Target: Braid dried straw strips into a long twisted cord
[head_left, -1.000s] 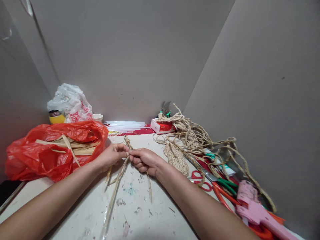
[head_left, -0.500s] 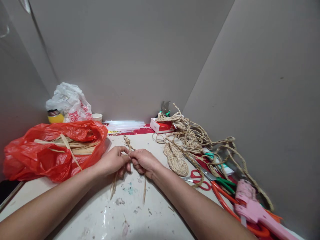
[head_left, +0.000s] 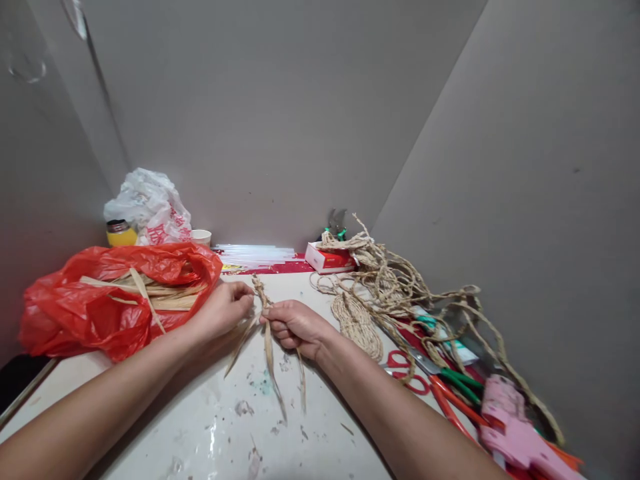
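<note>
A short braid of dry, tan plant fibre (head_left: 261, 288) rises from the table in front of me. My right hand (head_left: 295, 325) pinches its lower end between thumb and forefinger, the other fingers curled under. Loose strands (head_left: 271, 370) hang below that pinch, one to the left, one in the middle and one by the right fingers. Just left of the braid, my left hand (head_left: 229, 308) is closed with fingers curled; whether a fibre is between them I cannot make out.
At left lies a red plastic bag (head_left: 60, 300) of dry strips (head_left: 170, 300). To the right are coiled rope (head_left: 395, 273), a woven sole-shaped piece (head_left: 356, 323), red-handled scissors (head_left: 417, 383) and a pink glue gun (head_left: 520, 427). A red-white box (head_left: 330, 259) and clear sticks (head_left: 255, 254) stand behind.
My left hand has moved away from the braid, up and to the left. The middle strand now hangs in plain view. My right hand keeps its pinch. The whole view has shifted slightly.
</note>
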Demonstrator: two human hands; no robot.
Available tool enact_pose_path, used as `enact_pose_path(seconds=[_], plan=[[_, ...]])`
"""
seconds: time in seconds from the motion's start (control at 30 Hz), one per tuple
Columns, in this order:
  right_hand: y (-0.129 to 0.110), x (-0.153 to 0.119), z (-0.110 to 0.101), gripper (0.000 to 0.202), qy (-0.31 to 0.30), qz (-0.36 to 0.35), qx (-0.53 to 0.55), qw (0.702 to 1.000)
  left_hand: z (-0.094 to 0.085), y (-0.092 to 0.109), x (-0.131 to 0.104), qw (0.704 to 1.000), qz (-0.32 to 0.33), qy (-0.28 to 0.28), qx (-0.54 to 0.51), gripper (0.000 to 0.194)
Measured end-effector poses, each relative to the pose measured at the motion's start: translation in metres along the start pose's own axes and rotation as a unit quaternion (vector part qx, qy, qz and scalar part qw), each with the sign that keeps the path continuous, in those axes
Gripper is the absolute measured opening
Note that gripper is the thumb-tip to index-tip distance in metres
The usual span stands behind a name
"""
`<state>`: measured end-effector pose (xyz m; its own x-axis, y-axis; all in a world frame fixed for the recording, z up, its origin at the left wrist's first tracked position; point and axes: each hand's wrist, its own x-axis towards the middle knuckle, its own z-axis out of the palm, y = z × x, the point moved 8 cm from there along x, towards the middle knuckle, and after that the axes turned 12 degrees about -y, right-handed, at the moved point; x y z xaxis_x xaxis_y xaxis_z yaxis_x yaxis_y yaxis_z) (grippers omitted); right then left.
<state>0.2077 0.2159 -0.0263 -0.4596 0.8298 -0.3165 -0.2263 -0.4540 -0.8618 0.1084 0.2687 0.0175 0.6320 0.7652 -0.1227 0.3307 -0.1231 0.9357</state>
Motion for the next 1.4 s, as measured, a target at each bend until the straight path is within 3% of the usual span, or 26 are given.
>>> enact_pose_path(seconds=[0.13,0.2,0.47,0.67,0.83,0.93,1.1,1.4], plan=[[-0.002,0.000,0.001,0.017,-0.032,0.003,-0.023,0.999,0.040,-0.019,0.002,0.966,-0.060,-0.155,-0.196,0.015],[-0.002,-0.001,0.001,0.017,-0.046,0.009,-0.038,0.998,0.049,-0.020,0.000,0.952,-0.062,-0.190,-0.231,0.016],[-0.004,-0.005,-0.003,0.019,-0.042,0.017,-0.098,0.994,0.043,-0.022,0.000,0.972,-0.046,-0.159,-0.169,0.013],[-0.006,-0.005,-0.002,0.021,-0.027,0.007,-0.155,0.988,0.036,-0.012,-0.002,0.995,0.034,-0.094,0.010,0.017],[-0.007,-0.006,-0.006,0.023,-0.006,0.002,-0.195,0.981,0.036,-0.011,-0.003,0.994,0.071,-0.075,0.025,0.021],[-0.008,-0.006,-0.010,0.024,0.005,-0.001,-0.210,0.978,0.038,-0.015,-0.001,0.994,0.049,-0.087,-0.045,0.022],[-0.010,-0.008,-0.011,0.024,0.019,0.005,-0.247,0.969,0.043,-0.029,0.000,0.975,-0.062,-0.117,-0.180,0.016],[-0.018,-0.008,-0.010,0.014,0.070,-0.029,-0.381,0.922,0.040,-0.033,-0.001,0.980,-0.090,-0.114,-0.136,0.024]])
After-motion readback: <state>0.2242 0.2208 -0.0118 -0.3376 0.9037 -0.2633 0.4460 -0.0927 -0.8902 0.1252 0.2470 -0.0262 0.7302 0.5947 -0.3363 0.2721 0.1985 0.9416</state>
